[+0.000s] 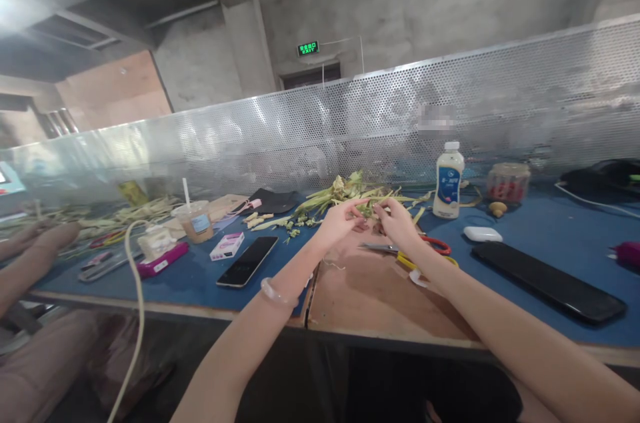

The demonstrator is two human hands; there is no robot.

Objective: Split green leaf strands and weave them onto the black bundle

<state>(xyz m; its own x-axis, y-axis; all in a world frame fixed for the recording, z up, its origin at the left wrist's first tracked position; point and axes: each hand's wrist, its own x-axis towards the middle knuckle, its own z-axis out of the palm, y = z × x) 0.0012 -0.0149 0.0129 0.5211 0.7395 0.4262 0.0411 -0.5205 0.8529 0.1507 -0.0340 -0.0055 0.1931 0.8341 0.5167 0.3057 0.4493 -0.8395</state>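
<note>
Pinching a green strip between both hands

Pinching is what I see at my fingers: the left hand (339, 221) and the right hand (399, 221) meet fingertip to fingertip over the brown board (370, 296), each closed on a thin green leaf strip (369, 204) that spans the small gap between them. The strip runs just above the fingertips and joins the pile of green stalks (345, 193) lying right behind the hands on the blue counter (525, 236). A clear bangle (276, 293) sits on my left wrist. Scissors (385, 248) lie under the right hand on the board, touching neither hand. Further out, a black phone (247, 261) lies to the left and a white bottle (449, 180) stands to the right. At the far left edge, another person's hand (45, 236) rests on the counter.
</note>
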